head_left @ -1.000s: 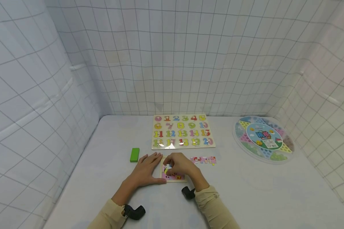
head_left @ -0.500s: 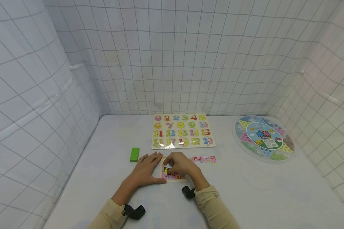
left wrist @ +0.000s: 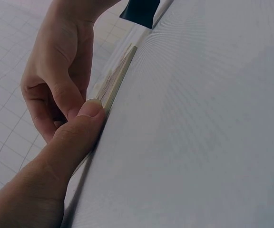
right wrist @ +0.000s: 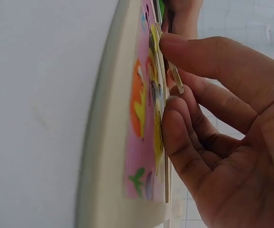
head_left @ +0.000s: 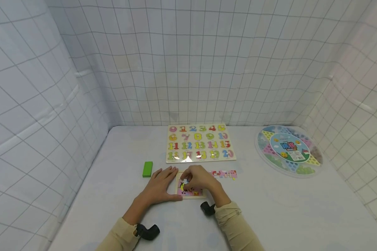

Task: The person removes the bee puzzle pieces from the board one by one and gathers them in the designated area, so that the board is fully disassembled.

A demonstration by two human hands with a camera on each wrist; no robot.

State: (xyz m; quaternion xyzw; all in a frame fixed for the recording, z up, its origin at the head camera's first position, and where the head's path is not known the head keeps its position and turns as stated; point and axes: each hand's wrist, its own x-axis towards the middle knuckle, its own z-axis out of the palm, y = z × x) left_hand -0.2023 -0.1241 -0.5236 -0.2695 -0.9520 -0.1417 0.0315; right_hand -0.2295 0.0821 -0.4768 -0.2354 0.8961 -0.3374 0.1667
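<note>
A small jigsaw puzzle (head_left: 188,193) in a pale wooden frame lies before me, printed pink with a yellow figure. My left hand (head_left: 158,188) rests with spread, fairly straight fingers on its left side; in the left wrist view its thumb (left wrist: 90,109) presses the frame's edge. Over the puzzle's upper part, my right hand (head_left: 199,179) bends its fingers and pinches a thin puzzle piece (right wrist: 177,78), seen nearly edge-on in the right wrist view. Its fingers hide part of the picture. Whether the piece is seated in the frame I cannot tell.
A green block (head_left: 147,169) lies left of the left hand. Several loose pink puzzle pieces (head_left: 226,174) form a row beyond the right hand. Farther back are a number board (head_left: 201,143) and, to the right, a round game box (head_left: 289,150). Gridded cloth walls (head_left: 188,69) enclose the table.
My right hand has shifted very slightly to the right and away from me, still over the puzzle with the piece. The left hand stays where it was.
</note>
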